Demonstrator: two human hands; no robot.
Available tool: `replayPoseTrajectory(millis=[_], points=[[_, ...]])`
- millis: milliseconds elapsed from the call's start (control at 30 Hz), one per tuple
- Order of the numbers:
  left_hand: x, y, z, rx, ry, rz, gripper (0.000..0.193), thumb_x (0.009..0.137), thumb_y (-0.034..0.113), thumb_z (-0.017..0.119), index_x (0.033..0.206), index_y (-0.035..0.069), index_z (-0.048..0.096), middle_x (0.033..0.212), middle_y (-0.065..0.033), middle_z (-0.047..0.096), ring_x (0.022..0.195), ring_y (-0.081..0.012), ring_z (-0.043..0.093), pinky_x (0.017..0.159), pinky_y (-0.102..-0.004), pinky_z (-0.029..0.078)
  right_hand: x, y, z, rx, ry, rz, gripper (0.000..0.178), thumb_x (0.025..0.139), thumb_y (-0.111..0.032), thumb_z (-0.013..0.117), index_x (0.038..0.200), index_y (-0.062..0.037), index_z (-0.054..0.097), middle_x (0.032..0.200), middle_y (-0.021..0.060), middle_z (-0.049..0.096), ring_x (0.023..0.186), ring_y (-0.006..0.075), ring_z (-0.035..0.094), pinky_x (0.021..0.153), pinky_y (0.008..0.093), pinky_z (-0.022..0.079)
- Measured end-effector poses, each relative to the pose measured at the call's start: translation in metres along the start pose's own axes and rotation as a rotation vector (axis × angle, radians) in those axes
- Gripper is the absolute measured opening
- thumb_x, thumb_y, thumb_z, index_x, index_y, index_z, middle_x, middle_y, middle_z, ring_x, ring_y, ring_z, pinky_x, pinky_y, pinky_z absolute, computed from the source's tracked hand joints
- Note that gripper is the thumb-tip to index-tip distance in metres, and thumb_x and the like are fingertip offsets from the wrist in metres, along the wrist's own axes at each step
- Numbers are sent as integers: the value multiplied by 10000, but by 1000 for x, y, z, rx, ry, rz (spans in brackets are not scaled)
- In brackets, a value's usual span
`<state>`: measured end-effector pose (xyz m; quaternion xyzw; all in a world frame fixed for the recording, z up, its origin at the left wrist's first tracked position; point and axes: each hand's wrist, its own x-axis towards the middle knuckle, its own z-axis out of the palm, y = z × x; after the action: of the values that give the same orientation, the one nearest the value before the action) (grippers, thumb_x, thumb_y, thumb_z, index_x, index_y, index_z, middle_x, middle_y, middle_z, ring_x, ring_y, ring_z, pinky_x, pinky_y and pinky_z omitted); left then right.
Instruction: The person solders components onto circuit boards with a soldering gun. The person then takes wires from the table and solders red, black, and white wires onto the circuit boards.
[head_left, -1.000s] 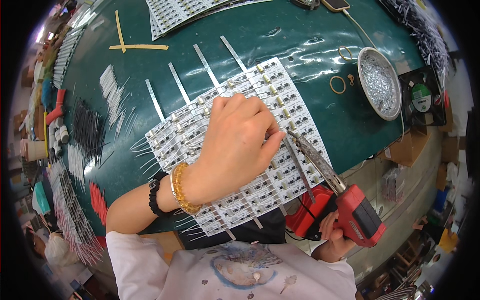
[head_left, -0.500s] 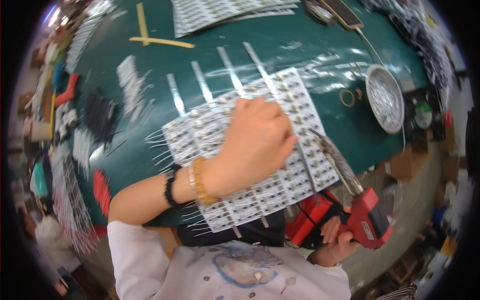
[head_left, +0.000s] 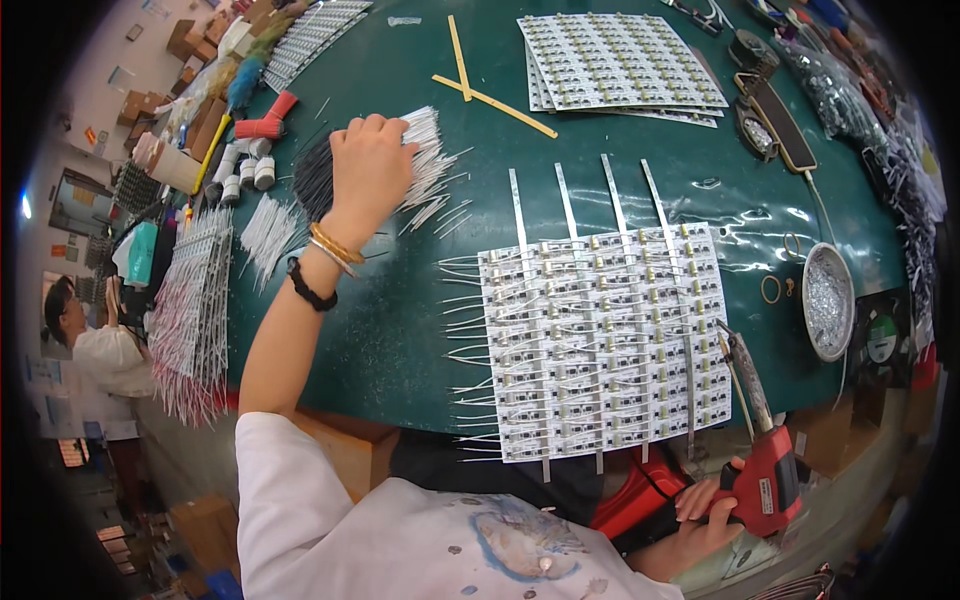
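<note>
Left hand (head_left: 368, 165) is closed over a bundle of white wires (head_left: 425, 170) near the green table's (head_left: 400, 320) far left edge, hiding their middle. Right hand (head_left: 700, 515), partly cut off, is clamped on the red soldering gun (head_left: 765, 470) by the near edge, beside the white circuit panel (head_left: 605, 340).

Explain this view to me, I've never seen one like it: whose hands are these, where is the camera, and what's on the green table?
The picture comes from a fisheye camera on a person's head, looking down, so straight edges bend. No machine here: both hands are the wearer's. The left hand reaches out onto a bundle of thin white wires. The right hand holds a red soldering gun at the near edge. On the green table lies a white panel of small circuit boards under four metal strips, with wire leads sticking out its left side. Farther off sit more panels and a round metal dish.
</note>
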<state>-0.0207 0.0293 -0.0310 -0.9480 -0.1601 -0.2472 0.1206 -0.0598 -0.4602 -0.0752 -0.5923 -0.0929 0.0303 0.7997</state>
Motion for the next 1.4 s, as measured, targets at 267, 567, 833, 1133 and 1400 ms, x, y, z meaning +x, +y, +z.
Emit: replayPoseTrajectory(millis=[267,567,833,1133,1400], points=[[8,-8,17,-109,-46,133,65,769,129,674,751,70,655,794,-59,611,834,-273,555,720,-395,394,-13,-15,-6,-115,112,8,651,937,-400,569,1311,90,359,492,13,409,374,125,404,418,273,396],[7,27,-31,-378,-85,-47,91,823,98,659,795,12,651,688,-73,646,653,-193,614,653,-319,461,-12,-21,3,-103,91,42,674,894,-383,643,1257,123,383,489,24,437,371,126,427,421,273,405],[-16,209,-79,-1165,-433,293,59,792,78,702,788,52,649,721,-63,580,680,-231,542,684,-345,386,-19,-31,9,-199,175,47,751,860,-505,636,1228,107,404,463,-10,415,367,105,419,407,251,392],[-37,227,-58,-997,-281,385,112,787,55,705,743,64,602,697,-38,566,650,-213,513,716,-339,352,-31,-30,-7,-229,87,39,874,832,-574,612,1301,125,376,470,-18,426,380,93,411,409,243,356],[-30,225,-64,-1037,-450,283,124,773,81,724,727,67,609,641,-20,557,610,-182,497,687,-319,344,-27,-15,-36,-101,-245,-11,806,828,-537,647,1244,118,431,494,-4,474,392,102,449,408,251,368]])
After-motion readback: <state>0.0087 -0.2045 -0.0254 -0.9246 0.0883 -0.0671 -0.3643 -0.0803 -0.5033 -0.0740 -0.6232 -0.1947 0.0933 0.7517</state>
